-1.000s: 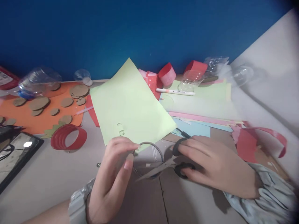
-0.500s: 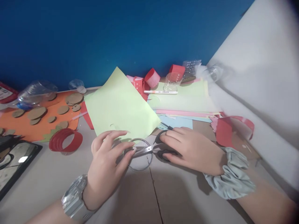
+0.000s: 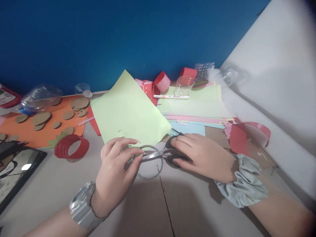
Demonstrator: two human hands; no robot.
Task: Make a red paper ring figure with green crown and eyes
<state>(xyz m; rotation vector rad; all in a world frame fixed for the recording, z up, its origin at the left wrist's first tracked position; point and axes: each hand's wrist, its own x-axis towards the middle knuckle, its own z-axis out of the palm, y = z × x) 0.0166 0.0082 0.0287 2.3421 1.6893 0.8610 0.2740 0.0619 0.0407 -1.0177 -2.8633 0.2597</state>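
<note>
My right hand [image 3: 197, 154] is closed on the black handles of a pair of scissors [image 3: 155, 154], whose metal blades point left. A thin grey ring [image 3: 149, 178] stands under and around the blades. My left hand [image 3: 119, 168] pinches at the ring's left side with thumb and index finger, right by the blade tips; the fingertips partly hide that spot. Behind my hands a light green sheet of paper [image 3: 128, 112] lies tilted, with a small curved cut near its lower edge.
Cardboard discs [image 3: 41, 118] lie on orange paper at the left, near a red ring [image 3: 71, 147] and a black-edged device [image 3: 37, 158]. Clear plastic pieces, red rolls [image 3: 162, 81], a marker [image 3: 171, 97] and stacked papers line the back. Red paper [image 3: 238, 138] sits at the right.
The whole view has shifted slightly. The scissor blades look closer together, and my left hand's thumb and index finger remain at the ring.
</note>
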